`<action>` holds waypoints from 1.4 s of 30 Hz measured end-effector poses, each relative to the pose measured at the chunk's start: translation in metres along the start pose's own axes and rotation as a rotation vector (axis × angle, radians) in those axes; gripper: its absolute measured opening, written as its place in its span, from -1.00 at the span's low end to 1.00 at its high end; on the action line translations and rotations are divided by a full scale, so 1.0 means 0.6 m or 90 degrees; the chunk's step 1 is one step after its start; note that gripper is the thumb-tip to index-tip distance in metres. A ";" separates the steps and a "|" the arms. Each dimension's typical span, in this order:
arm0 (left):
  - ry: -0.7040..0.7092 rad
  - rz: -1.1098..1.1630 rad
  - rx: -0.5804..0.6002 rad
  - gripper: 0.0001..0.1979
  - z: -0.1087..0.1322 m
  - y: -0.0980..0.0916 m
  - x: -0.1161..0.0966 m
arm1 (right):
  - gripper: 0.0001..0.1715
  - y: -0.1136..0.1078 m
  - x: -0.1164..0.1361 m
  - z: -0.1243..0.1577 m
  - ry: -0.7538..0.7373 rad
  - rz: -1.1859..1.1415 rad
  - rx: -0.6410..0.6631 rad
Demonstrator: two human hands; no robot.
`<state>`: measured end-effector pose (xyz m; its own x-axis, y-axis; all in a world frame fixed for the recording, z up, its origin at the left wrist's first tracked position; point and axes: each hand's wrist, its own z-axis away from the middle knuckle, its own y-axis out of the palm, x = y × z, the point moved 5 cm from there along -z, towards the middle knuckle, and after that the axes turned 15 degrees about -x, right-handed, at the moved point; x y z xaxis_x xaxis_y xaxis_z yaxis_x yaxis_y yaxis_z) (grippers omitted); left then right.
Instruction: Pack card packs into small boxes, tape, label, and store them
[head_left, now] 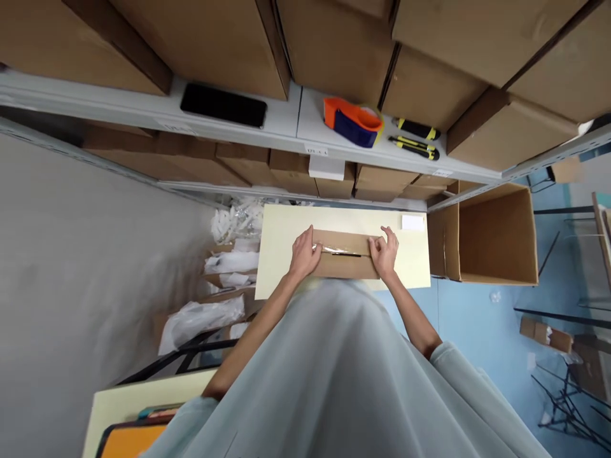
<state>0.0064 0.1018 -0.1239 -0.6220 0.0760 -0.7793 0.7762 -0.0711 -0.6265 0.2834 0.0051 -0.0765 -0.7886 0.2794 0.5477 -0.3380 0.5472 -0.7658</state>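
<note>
A cardboard box lies on the pale yellow table close to my body. A shiny strip of clear tape runs along its middle seam, with a narrow dark gap just below it. My left hand grips the box's left end, thumb on the tape's end. At the right end, my right hand has its thumb and a finger pressed together near the seam, while another finger stretches away; whether it pinches the tape there is too small to tell.
Above the table, a shelf holds cartons, a black phone, an orange and blue tape dispenser and yellow-black cutters. An open carton stands right of the table. A white card lies at the table's back right.
</note>
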 end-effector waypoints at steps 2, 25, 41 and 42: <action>0.039 -0.007 -0.042 -0.25 -0.038 -0.015 -0.044 | -0.59 -0.017 0.040 -0.054 -0.077 0.013 -0.058; 0.140 0.200 -0.226 -0.55 -0.250 -0.044 -0.349 | -0.54 0.085 0.258 -0.500 -0.208 0.051 0.085; 0.003 0.302 -0.108 -0.64 0.129 -0.105 -0.234 | -0.02 -0.069 0.194 0.045 0.196 -0.473 0.277; 0.010 0.295 -0.099 -0.63 0.131 -0.108 -0.227 | -0.02 -0.065 0.191 0.051 0.216 -0.492 0.274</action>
<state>0.0326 0.0182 0.0217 -0.2064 0.0860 -0.9747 0.9780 0.0480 -0.2029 0.1904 -0.0082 0.0057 -0.0992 0.2127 0.9721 -0.9182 0.3569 -0.1718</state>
